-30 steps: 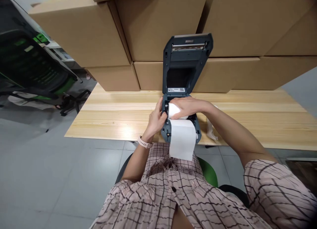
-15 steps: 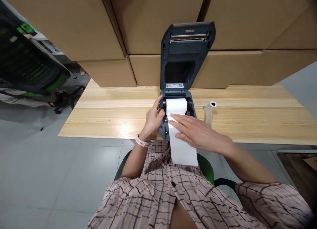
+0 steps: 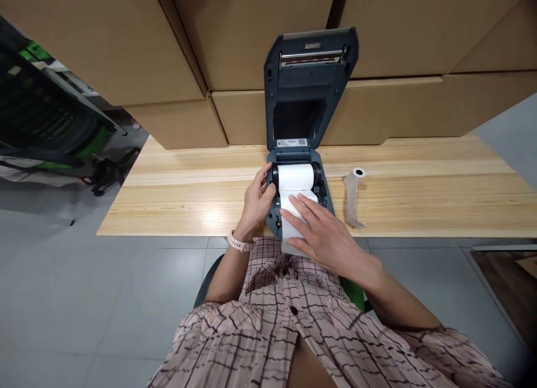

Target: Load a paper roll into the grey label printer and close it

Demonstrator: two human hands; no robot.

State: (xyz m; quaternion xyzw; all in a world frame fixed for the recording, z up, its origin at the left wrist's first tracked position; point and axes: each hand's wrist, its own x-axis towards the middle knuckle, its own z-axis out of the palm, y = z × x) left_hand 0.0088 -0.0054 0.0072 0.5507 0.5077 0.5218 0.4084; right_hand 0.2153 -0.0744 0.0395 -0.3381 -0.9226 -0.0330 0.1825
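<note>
A dark blue-grey label printer (image 3: 308, 86) stands on the table with its lid raised. Inside it a white paper roll (image 3: 296, 177) sits between two black holders, and its loose strip (image 3: 289, 234) runs over the front toward my lap. At the printer's left side, my left hand (image 3: 257, 200) grips the edge, thumb and index finger by the left holder. Flat on the strip lies my right hand (image 3: 325, 228), its fingers extended and slightly spread, covering part of the paper and the printer's front right.
To the printer's right, a small paper roll (image 3: 359, 173) with a dark core trails a thin curled strip on the wooden table (image 3: 180, 192). Cardboard boxes (image 3: 243, 36) are stacked behind the printer. A black and green office chair (image 3: 46, 103) is at the left.
My right hand has shifted slightly left and down the paper. Less of the strip shows below the printer, and its end is higher. My left hand stays at the printer's side.
</note>
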